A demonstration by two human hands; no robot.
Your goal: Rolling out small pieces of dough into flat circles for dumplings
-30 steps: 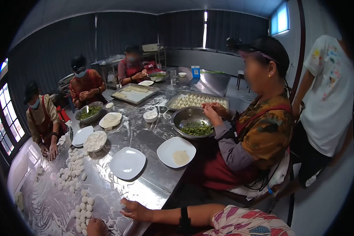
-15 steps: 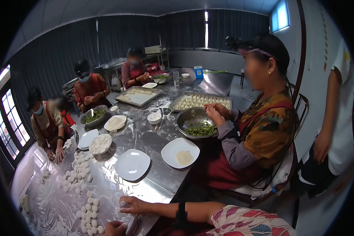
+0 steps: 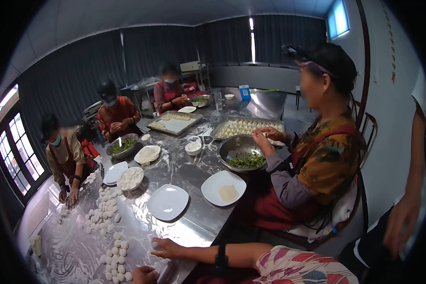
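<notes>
Round white dough pieces lay beside left hand, fingers curled, hold untellable | right hand: fingers closed round pale rounded object near silver metal tabletop's right edge | step: apparently dough handling | next likely needed steady grip

Pale, rounded dough pieces lie clustered on the floury tabletop, near a mostly hidden rod.

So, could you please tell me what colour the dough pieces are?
The dough pieces are whitish, clearest in the head view.
</notes>
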